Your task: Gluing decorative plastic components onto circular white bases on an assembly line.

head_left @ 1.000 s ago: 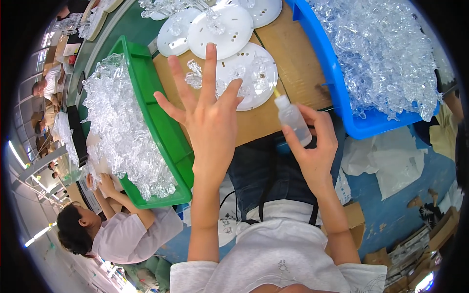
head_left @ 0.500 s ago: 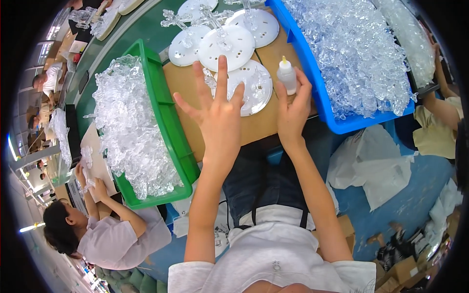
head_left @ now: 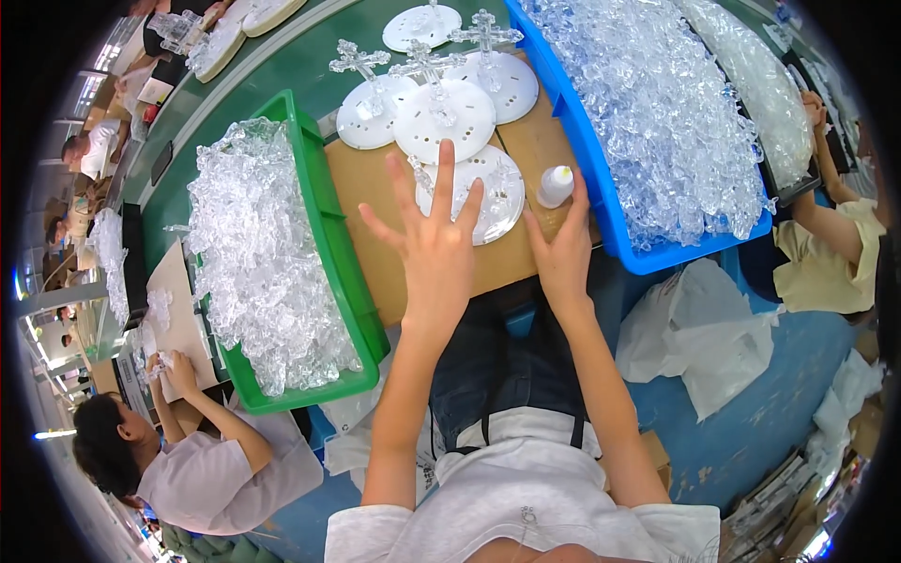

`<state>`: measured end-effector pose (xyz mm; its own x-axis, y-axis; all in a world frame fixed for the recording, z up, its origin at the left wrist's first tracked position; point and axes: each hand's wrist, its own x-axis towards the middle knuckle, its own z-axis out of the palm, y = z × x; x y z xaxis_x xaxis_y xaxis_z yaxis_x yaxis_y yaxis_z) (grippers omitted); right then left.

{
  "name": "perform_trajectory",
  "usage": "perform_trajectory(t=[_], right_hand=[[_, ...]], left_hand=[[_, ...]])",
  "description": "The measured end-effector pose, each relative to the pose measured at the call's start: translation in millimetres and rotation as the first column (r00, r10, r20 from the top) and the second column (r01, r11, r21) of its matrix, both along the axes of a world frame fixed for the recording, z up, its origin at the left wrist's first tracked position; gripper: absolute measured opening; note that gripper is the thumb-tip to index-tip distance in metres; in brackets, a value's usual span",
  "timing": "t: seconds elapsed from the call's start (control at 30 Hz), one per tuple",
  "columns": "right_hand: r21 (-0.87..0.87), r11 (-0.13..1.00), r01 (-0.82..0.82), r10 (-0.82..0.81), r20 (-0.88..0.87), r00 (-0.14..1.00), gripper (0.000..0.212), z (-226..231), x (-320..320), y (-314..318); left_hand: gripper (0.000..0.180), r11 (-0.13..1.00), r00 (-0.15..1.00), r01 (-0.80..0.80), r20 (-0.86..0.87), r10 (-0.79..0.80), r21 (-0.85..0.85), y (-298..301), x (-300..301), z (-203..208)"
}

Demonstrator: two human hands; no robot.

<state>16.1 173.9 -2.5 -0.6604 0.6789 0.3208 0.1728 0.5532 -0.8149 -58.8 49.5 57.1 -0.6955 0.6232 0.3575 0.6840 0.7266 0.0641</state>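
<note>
My left hand (head_left: 439,258) is spread wide and holds nothing. It hovers over the brown board, its fingertips close to the nearest white disc (head_left: 493,225), which carries clear plastic parts. My right hand (head_left: 563,258) is open beside a small white squeeze bottle (head_left: 554,188) with a yellowish tip. The thumb stands apart from the bottle; the fingers are close along its right side, and whether they touch it I cannot tell. Beyond my hands are several white discs with clear cross-shaped pieces standing on them, the middle disc (head_left: 441,127) overlapping its neighbours.
A green bin (head_left: 352,310) of clear plastic pieces stands on the left, a blue bin (head_left: 619,225) of similar pieces on the right. A white plastic bag (head_left: 699,328) lies below the blue bin. Co-workers sit at the left (head_left: 202,469) and right (head_left: 840,239).
My right hand has loosened from the bottle, its thumb moving away. The bottle sits lower in view, its tip toward me. My left hand stays spread. The view has shifted slightly.
</note>
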Motion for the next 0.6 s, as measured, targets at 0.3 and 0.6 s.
perform_trajectory(t=[0.3,0.6], right_hand=[[0.023,0.954,-0.298,0.297,0.048,0.954,0.047,100,54,-2],[0.288,0.566,-0.772,0.567,0.543,0.619,0.020,115,-92,-5]], left_hand=[[0.047,0.959,0.991,0.029,0.115,-0.064,0.284,-45,37,34],[0.041,0.827,0.966,-0.076,0.246,-0.077,0.557,-70,38,-58]])
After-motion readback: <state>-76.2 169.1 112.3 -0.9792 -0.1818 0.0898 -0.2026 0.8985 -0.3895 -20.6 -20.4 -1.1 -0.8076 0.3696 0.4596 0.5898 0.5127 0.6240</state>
